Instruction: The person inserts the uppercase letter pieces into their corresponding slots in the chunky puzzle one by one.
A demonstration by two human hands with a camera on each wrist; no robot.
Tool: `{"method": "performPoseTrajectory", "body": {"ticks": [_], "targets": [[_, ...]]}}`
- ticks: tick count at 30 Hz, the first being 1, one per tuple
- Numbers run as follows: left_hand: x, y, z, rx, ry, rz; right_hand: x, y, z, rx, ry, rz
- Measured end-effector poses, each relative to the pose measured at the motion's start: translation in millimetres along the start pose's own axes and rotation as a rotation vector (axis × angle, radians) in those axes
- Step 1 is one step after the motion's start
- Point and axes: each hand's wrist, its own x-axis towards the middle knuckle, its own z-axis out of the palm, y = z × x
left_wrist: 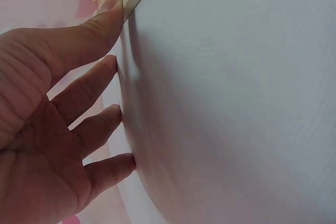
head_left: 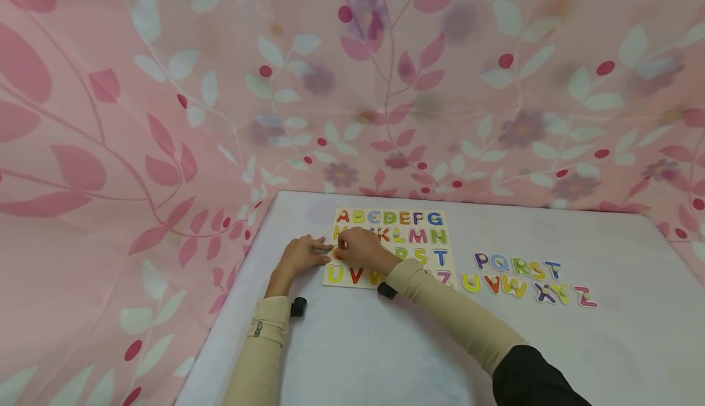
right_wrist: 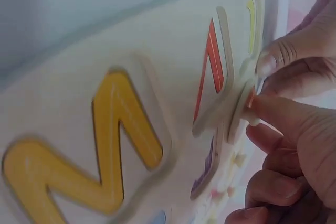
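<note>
A wooden alphabet puzzle board (head_left: 328, 282) lies on the table, with rows of coloured letters. My right hand (head_left: 363, 250) reaches over its left part and hides some letters. In the right wrist view, the thumb and finger of that hand (right_wrist: 310, 145) pinch an orange letter piece (right_wrist: 239, 113), tilted at the board's surface near the red V slot (right_wrist: 212, 59). My left hand (head_left: 302, 254) is at the board's left edge. Its thumb (left_wrist: 100, 30) touches the board's side, while the spread fingers (left_wrist: 86, 87) rest their tips on the table.
Right of the board lie loose knobbed letters in two rows, among them a purple P (head_left: 481, 261), blue Q (head_left: 500, 263), yellow U (head_left: 470, 283) and pink Z (head_left: 585, 297). A white cloth (head_left: 352, 345) covers the table. Behind hangs a pink floral curtain (head_left: 385, 87).
</note>
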Motion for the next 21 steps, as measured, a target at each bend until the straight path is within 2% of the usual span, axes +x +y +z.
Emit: {"method": "performPoseTrajectory", "body": {"ticks": [7, 12, 21], "targets": [[1.7, 4.2, -0.9, -0.011, 0.002, -0.015, 3.0, -3, 3, -0.042, 0.029, 0.034], [1.8, 4.1, 0.0, -0.002, -0.006, -0.020, -0.9, -3, 1, -0.042, 0.018, 0.042], [2.0, -1.2, 3.3, 0.004, -0.012, -0.049, -26.0, 9, -19, -0.010, 0.041, 0.049]]}}
